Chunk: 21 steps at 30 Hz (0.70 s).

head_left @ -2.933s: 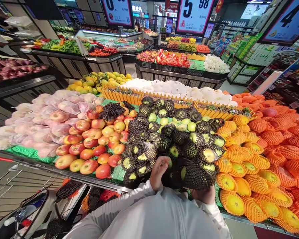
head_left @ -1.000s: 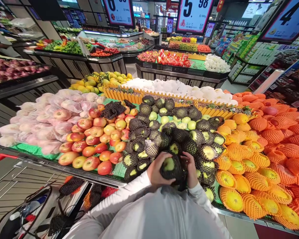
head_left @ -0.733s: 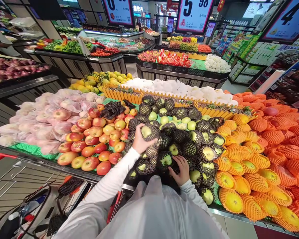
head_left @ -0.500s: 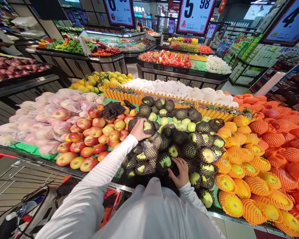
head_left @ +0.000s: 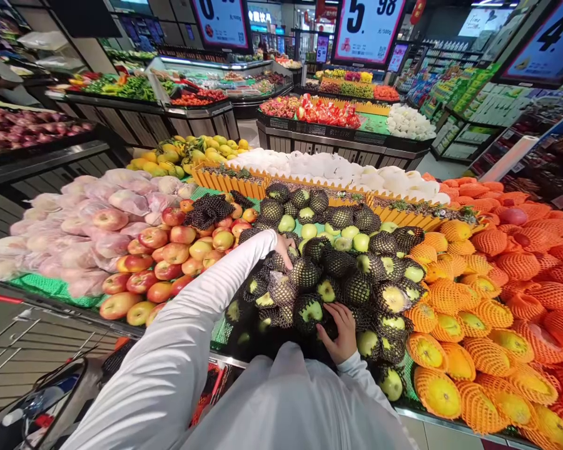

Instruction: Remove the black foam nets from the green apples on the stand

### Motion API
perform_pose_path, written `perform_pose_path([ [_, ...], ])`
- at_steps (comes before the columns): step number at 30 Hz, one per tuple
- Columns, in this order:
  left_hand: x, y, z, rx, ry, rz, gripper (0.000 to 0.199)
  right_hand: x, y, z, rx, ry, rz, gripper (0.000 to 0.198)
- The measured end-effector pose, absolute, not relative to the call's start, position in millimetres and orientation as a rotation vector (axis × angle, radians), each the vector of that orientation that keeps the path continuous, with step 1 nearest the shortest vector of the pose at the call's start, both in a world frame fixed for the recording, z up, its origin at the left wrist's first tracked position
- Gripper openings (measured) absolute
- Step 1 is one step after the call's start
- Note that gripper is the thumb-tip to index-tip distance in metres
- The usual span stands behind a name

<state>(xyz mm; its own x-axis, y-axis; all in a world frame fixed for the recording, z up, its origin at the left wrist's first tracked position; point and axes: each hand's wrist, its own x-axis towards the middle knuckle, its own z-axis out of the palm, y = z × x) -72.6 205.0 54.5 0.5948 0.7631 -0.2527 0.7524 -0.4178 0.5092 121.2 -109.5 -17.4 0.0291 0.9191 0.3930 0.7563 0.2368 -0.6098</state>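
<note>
Green apples in black foam nets are heaped in front of me. My left hand [head_left: 285, 247] reaches down into the heap, thumb and forefinger apart, beside a netted green apple [head_left: 304, 272]. Its other fingers are partly hidden, and I see nothing plainly lifted in it. Near the front edge, my right hand [head_left: 340, 331] rests on the heap with fingers spread. Its thumb and fingertips lie at the side of another netted apple [head_left: 308, 314], whose green skin shows through the net opening.
Red-yellow apples [head_left: 176, 253] and bagged pale fruit [head_left: 89, 231] lie left. Orange-netted yellow fruit [head_left: 445, 325] lies right. A yellow fence [head_left: 309, 192] separates white-wrapped fruit [head_left: 333, 165] behind. A shopping cart [head_left: 23, 350] with a bag stands at lower left.
My left hand has moved right and turned fingers downward, leaving the green apple it was on. The left forearm has swung right too. My right hand has hardly moved.
</note>
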Motion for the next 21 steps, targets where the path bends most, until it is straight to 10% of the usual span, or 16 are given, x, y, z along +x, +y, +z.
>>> perform_pose_path([
  [21, -26, 277, 28, 2.423, 1.675, 0.16, 0.09, 122, -110, -18, -1.566, -1.752, 0.278, 0.041],
])
